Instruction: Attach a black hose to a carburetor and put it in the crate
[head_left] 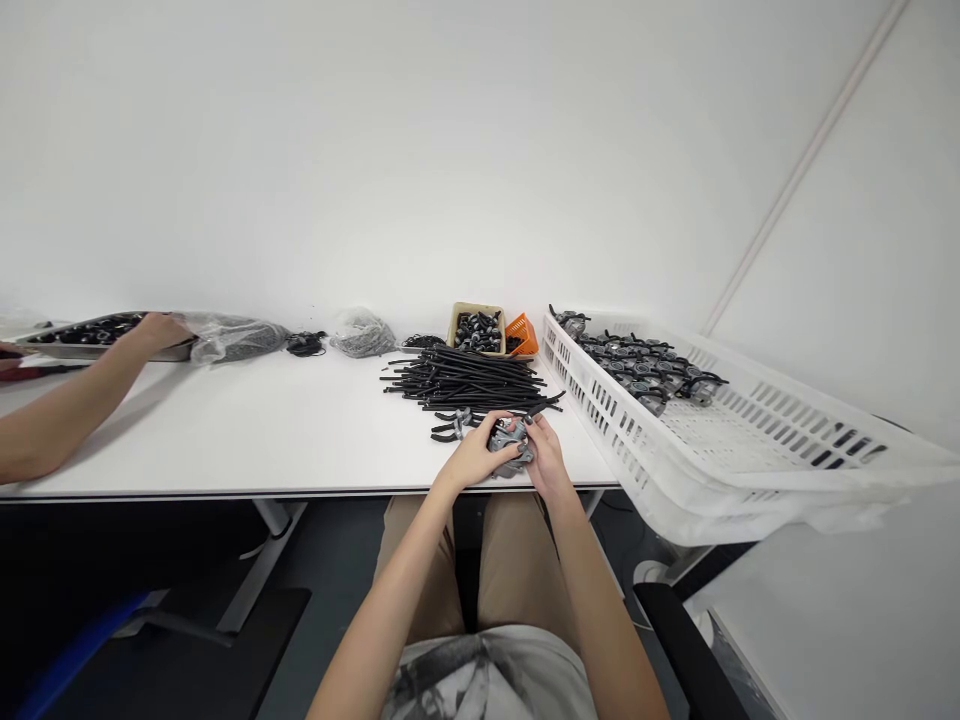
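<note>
Near the front edge of the white table, my left hand [478, 455] is wrapped round a grey metal part [508, 447]. My right hand [546, 456] pinches at the part's right side, where a black tube [547, 403] sticks out up and to the right. Whether the tube is joined to the part cannot be made out. Just left of the part lies another small grey piece with black tubes [448, 427]. A pile of straight black tubes [465, 378] lies right behind my hands.
Behind the pile stand a yellow basket [452, 326] of black pieces and an orange basket [523, 334]. A large white crate [675, 475] with several metal parts is at the right. Plastic bags [363, 333] lie along the wall. Another person's arm [90, 400] reaches to a tray at the left.
</note>
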